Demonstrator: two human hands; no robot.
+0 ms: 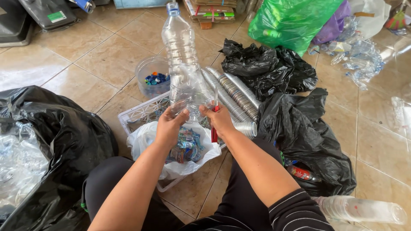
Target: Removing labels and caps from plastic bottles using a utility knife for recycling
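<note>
Gripping clear bottle (183, 64) base — left hand (170, 124) fingers curled, right hand (220, 119) pinching red-handled blade (214, 122).

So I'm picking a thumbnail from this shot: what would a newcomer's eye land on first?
First the tall clear plastic bottle at centre, held upright by the left hand and the right hand, which also grips a red-handled tool. Next the bright green bag at top right, then the black bag bulging at the left edge.
</note>
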